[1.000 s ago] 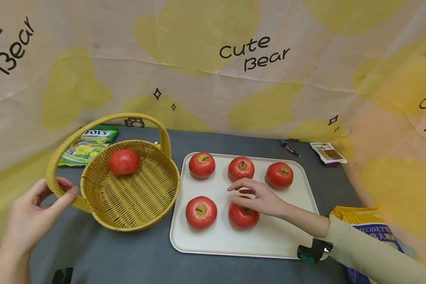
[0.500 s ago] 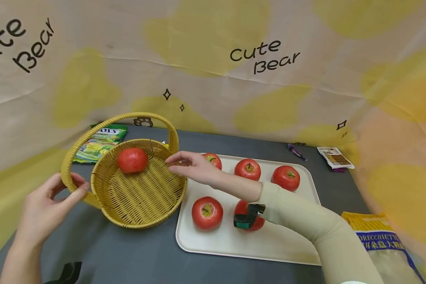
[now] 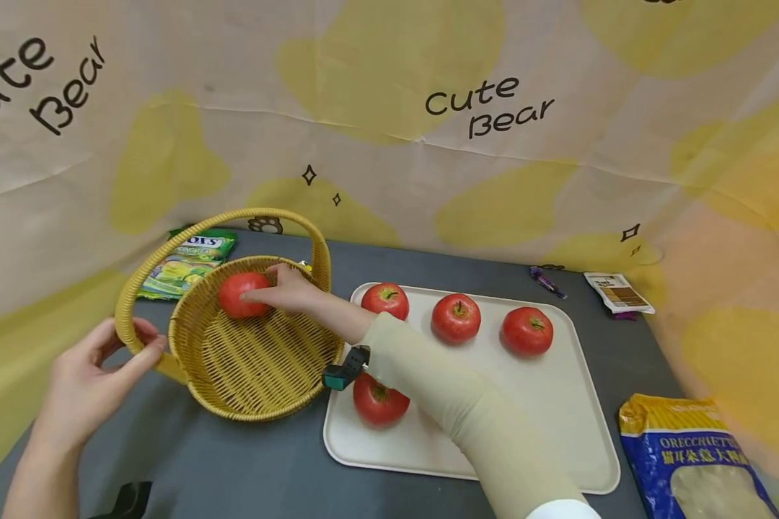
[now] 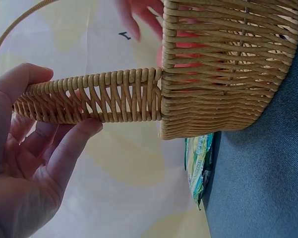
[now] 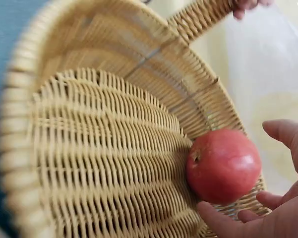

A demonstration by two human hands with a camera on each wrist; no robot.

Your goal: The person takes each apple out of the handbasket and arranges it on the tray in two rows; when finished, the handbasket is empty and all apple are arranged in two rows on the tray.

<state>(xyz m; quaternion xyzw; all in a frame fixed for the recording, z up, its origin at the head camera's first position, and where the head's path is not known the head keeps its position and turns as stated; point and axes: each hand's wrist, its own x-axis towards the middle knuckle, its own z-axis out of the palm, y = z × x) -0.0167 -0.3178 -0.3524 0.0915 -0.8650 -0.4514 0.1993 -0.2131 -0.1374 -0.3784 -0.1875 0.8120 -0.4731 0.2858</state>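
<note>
Left hand with fingers curled round the wicker basket handle, right hand inside, fingers spread, touching the red apple, tray beside on the bench

There are five apples in view: one apple lies in the basket, and four are on the tray, namely three in the back row and one in front, partly under the sleeve. There is one basket and one tray. Two hands are visible, left and right. On the table lie one green candy bag, one pasta bag, one small sachet and one purple wrapper.
</note>
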